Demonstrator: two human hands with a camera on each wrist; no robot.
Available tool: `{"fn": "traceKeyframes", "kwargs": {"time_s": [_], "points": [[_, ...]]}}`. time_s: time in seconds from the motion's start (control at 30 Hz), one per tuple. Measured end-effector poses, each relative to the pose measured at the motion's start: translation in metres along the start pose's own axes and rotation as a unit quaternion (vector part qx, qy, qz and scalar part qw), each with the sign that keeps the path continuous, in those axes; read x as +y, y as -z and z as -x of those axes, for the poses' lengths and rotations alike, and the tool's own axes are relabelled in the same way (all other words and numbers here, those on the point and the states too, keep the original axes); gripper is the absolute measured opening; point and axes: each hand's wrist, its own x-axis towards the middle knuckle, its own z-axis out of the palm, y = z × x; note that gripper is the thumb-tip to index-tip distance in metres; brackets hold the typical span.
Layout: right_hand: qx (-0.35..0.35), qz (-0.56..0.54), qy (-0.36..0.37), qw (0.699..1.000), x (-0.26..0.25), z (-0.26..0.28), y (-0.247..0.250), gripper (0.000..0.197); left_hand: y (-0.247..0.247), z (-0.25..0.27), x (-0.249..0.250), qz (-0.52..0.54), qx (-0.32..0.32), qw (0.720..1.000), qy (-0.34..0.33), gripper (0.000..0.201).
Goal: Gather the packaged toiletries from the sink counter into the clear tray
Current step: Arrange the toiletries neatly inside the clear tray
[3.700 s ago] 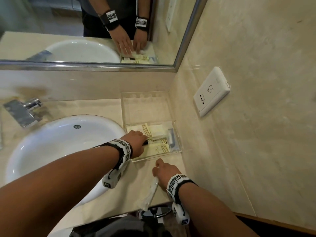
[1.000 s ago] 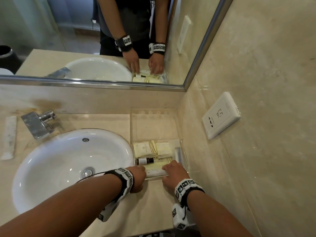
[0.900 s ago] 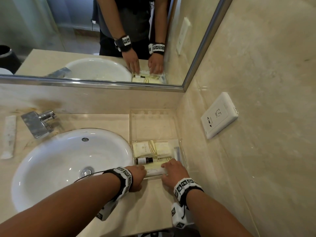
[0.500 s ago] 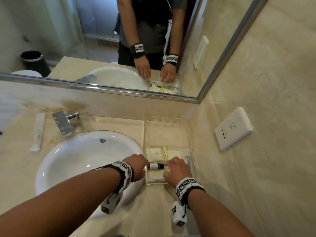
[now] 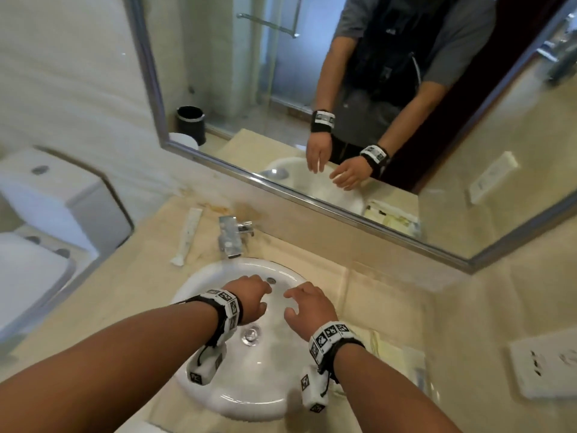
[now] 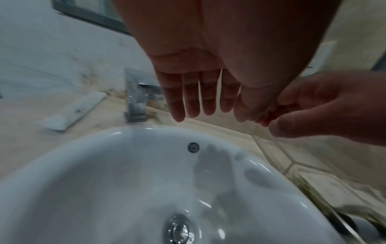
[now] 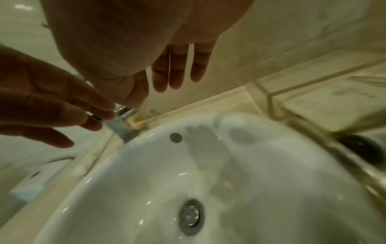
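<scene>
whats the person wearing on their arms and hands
Bare forearms, no gloves. The left hand and right hand each have a black wrist strap with white square-patterned marker tiles, and a small white marker-tagged box hanging beneath on a black cord.

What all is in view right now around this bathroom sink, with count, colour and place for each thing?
Round white ceramic sink basin: one, white, middle of the counter, under both hands.
Square chrome faucet: one, silver, behind the basin.
Long white packaged toiletry: one, white, on the counter left of the faucet.
Clear plastic tray: one, transparent, right of the basin, holding pale yellow packets.
Beige stone counter: one, beige, around the basin.
Silver-framed mirror: one, on the wall behind the counter.
White wall socket: one, white, right wall.
White toilet: one, far left.
Left hand: one, empty, over the basin.
Right hand: one, empty, over the basin.
</scene>
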Motion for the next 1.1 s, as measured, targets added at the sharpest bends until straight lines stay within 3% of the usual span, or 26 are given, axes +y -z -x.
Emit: {"fn": "traceKeyframes", "kwargs": {"time_s": [0.27,0.53,0.73,0.87,1.0,1.1], "points": [[-0.071,0.042,0.122,0.989,-0.121,-0.072,-0.019,0.044,0.015,0.024,-0.122,0.042,0.021,0.991,0.122,0.049],[-0.106,0.075,0.146,0.981,-0.179,-0.121,-0.046,0.051,0.023,0.02,-0.217,0.031,0.014,0.979,0.2,0.046],[-0.111,0.056,0.124,0.985,-0.192,-0.139,-0.049,0.05,0.014,-0.019,-0.238,0.037,-0.012,0.981,0.188,0.049],[-0.111,0.044,0.111,0.987,-0.197,-0.151,-0.052,0.049,0.011,-0.045,-0.24,0.034,-0.063,0.983,0.17,0.055],[-0.115,0.019,0.087,0.989,-0.198,-0.165,-0.057,0.048,0.001,-0.06,-0.247,0.014,-0.09,0.981,0.172,0.047],[-0.122,0.008,0.075,0.99,-0.198,-0.174,-0.06,0.049,-0.006,-0.065,-0.254,-0.019,-0.07,0.983,0.168,0.035]]}}
